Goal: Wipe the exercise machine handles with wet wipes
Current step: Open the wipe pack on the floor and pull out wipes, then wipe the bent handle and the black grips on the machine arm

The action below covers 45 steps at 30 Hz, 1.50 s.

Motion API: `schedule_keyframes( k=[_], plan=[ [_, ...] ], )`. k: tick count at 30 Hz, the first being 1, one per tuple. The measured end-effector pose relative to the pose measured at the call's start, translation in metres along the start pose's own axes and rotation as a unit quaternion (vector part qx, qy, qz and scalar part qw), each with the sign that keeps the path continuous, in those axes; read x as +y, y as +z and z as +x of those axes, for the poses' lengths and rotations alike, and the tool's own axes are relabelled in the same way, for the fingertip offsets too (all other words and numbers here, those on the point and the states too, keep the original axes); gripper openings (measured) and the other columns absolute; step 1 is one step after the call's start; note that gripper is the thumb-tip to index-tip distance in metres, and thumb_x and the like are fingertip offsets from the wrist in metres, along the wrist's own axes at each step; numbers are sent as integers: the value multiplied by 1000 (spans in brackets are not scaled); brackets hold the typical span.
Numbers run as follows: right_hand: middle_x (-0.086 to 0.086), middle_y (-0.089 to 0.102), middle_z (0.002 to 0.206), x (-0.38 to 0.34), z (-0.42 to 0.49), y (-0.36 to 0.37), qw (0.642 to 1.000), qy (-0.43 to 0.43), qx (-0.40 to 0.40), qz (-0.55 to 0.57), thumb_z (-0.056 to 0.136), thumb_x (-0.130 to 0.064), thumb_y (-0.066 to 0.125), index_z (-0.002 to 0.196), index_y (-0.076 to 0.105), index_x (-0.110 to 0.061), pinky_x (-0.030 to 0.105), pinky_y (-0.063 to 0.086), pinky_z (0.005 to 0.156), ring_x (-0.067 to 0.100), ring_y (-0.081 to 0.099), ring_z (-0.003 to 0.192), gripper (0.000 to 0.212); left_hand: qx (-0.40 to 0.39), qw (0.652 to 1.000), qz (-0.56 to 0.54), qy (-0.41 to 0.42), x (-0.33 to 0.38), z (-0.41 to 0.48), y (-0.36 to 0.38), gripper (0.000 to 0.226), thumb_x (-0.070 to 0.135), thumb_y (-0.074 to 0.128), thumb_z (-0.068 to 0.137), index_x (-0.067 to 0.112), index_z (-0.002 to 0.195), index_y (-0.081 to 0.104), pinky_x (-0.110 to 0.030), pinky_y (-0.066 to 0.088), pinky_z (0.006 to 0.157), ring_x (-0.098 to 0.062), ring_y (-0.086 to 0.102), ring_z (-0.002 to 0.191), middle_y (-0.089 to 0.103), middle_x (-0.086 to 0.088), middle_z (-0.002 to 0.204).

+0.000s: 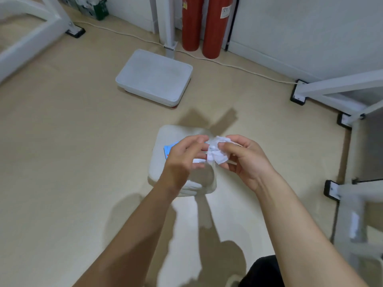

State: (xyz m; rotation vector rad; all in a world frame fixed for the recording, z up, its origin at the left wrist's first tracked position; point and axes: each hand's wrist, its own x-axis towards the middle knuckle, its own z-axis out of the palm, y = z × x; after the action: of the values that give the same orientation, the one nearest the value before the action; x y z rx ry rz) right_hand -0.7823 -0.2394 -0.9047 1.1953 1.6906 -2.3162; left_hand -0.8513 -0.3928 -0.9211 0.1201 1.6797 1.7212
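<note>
The right hand (246, 160) has its grip clamped round the bulk of the crumpled wet wipe (217, 150), and the left hand (182, 154) pinches its left edge. The wad hangs between them with no clear long axis, above a white padded seat (178, 131) carrying a blue wipe pack (169, 150). No handle shows plainly. The nearest white machine frame (331, 85) lies well off to the right, closer to the right hand.
</note>
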Motion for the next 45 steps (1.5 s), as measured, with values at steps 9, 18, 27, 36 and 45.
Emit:
schedule_keyframes(
  k=[9,18,27,36,45],
  plan=[
    [2,67,74,-140,-174,32,999,22,12,26,90,-6,67,93,62,-13,25,52,56,13,63,60,10,36,998,-5,-53,180,-140,28,8,10,65,95,11,87,64,-31,54,78,-16,59,75,61,2,72],
    [2,74,81,-274,-326,65,998,-1,-5,70,99,-14,59,97,72,-10,25,57,61,13,70,68,14,98,990,-85,-61,346,-236,19,6,14,65,91,13,86,63,-43,56,83,-25,65,83,69,-9,87],
    [-3,64,60,-323,-411,94,993,-51,44,98,91,12,47,101,63,-7,35,54,75,9,63,55,26,-88,977,-52,-187,434,-289,9,19,18,63,87,3,98,66,-33,52,68,-31,61,88,60,-17,100],
    [3,69,73,-338,-432,70,981,-63,104,150,96,-5,63,97,70,-4,18,50,53,11,56,59,8,-73,995,16,-70,479,-277,51,16,15,67,96,5,108,70,-44,55,85,-31,72,94,75,-17,101],
    [19,66,108,-374,-400,36,930,-113,-9,350,96,-3,53,108,65,-3,44,58,91,31,65,98,17,-127,986,106,-2,519,-231,87,16,24,66,98,11,106,70,-35,58,71,-24,75,91,77,-8,99]
  ],
)
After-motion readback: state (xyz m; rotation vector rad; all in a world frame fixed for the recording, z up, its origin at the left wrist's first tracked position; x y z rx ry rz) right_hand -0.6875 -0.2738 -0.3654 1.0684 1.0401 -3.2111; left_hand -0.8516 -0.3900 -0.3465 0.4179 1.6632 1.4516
